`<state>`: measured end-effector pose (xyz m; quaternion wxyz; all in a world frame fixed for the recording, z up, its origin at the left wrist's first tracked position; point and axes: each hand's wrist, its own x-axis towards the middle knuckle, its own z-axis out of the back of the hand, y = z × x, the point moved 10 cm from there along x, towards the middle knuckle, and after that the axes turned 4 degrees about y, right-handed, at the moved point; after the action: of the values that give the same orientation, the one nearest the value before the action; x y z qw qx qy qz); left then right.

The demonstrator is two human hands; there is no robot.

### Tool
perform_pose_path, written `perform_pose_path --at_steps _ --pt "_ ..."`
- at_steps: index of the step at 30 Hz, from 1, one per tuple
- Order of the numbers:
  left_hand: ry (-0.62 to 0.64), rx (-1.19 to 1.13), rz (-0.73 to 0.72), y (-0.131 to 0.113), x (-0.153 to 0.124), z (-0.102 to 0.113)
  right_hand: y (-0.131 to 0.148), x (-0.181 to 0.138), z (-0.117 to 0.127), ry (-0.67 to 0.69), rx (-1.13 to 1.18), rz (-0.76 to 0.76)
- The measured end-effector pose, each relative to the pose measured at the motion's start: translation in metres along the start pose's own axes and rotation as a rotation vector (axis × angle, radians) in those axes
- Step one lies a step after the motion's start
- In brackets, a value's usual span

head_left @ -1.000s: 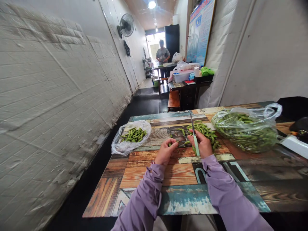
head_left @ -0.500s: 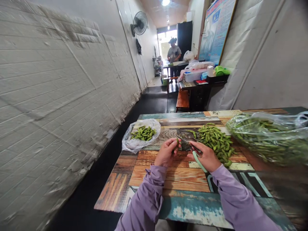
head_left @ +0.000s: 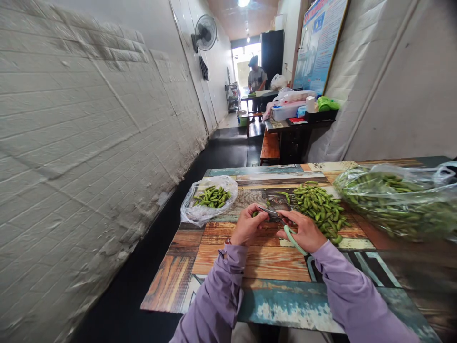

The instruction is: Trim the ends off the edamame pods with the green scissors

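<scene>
My right hand point(head_left: 303, 232) is closed round the pale green handles of a pair of scissors point(head_left: 294, 239), whose blades point left to the fingertips of my left hand point(head_left: 248, 225). Those fingers pinch a green soybean pod point(head_left: 254, 214), mostly hidden by the hand. Just beyond my right hand lies a loose pile of green pods point(head_left: 319, 207). At the table's left, a clear plastic bag point(head_left: 189, 209) lies spread open with more pods point(head_left: 213, 196) in it.
A large clear bag point(head_left: 400, 200) full of pods rests on the right of the patchwork wood table point(head_left: 257, 262). Farther back are an orange bench point(head_left: 270, 145), a side table with a plastic box point(head_left: 285, 112), and a person point(head_left: 257, 78) standing at another table. A white brick-patterned wall point(head_left: 89, 143) runs along the left.
The pod in my left hand has gone from upright to lower and mostly hidden. The scissor blades now meet the left fingertips. The camera view has shifted slightly.
</scene>
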<state>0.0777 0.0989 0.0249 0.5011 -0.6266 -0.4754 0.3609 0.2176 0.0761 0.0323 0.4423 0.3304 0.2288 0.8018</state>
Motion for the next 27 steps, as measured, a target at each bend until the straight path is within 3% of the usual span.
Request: perform_pose_path --at_steps 7,20,27 --pt "0.019 0.039 0.012 0.002 0.0 -0.001 0.0 0.0 -0.002 0.004 -0.012 0.007" --pt "-0.066 0.174 -0.054 -0.003 0.003 0.01 -0.004 0.0 -0.002 -0.007 -0.033 -0.01" --pt "-0.126 -0.082 0.05 0.007 0.001 0.012 -0.015 -0.001 0.01 -0.115 -0.007 -0.108"
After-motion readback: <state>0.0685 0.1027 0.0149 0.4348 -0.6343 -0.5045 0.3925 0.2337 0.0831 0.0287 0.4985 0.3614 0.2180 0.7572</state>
